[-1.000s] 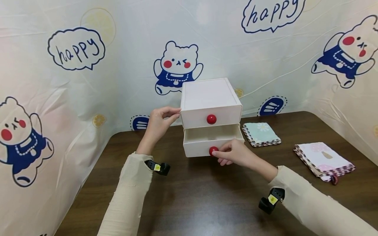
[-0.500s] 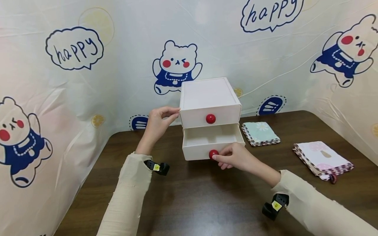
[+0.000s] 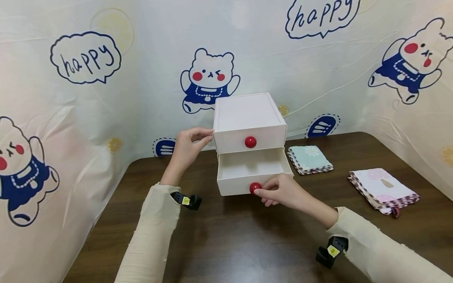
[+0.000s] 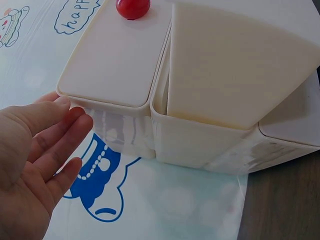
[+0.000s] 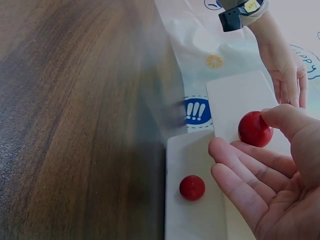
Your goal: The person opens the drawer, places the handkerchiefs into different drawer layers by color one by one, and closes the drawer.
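A white drawer cabinet (image 3: 249, 112) with red knobs stands toward the back of the table. Its upper drawer (image 3: 230, 140) is closed, while the drawer (image 3: 230, 186) below it is pulled out and its visible interior is bare. My right hand (image 3: 284, 191) pinches that drawer's round red knob (image 3: 255, 188) with thumb and fingertips. My left hand (image 3: 187, 149) touches the cabinet's left front edge with thumb and index finger; its other fingers lie relaxed in the left wrist view. Another red knob (image 5: 192, 188) shows on a lower front in the right wrist view.
Right of the cabinet lies a folded green cloth (image 3: 311, 158) with a checked edge. Farther right is a folded white-and-pink cloth (image 3: 383, 186) with a small loop. Behind the dark wooden table (image 3: 240, 239) hangs a printed curtain (image 3: 148, 90).
My right hand has drawn the lower visible drawer farther out toward me, and more of its inside shows. The left hand stays at the cabinet's edge.
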